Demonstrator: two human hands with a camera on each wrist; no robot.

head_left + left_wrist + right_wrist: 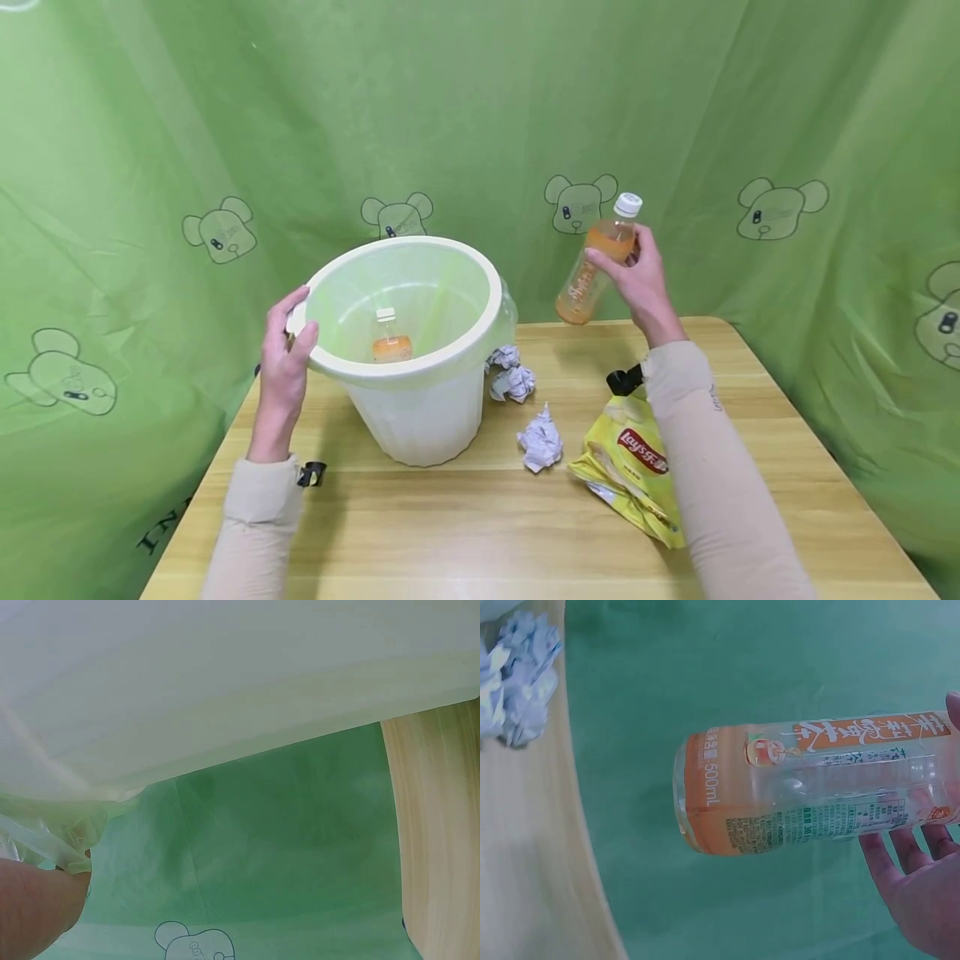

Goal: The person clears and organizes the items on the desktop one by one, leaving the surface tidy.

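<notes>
A cream bin (408, 350) with a thin green liner stands tilted toward me on the wooden table (480, 525). My left hand (288, 350) grips its left rim; in the left wrist view the bin wall (225, 682) fills the top. A small bottle of orange drink (390, 342) lies inside the bin. My right hand (641, 275) holds a second orange drink bottle (596, 262) with a white cap in the air, right of the bin and above the table's far edge. The right wrist view shows that bottle (810, 787) lying sideways across my fingers (900, 859).
Two crumpled paper balls (512, 375) lie beside the bin's right side, another (540, 442) nearer me. A yellow Lay's chip bag (633, 467) lies under my right forearm. Green cloth with bear prints (577, 204) hangs behind and on both sides.
</notes>
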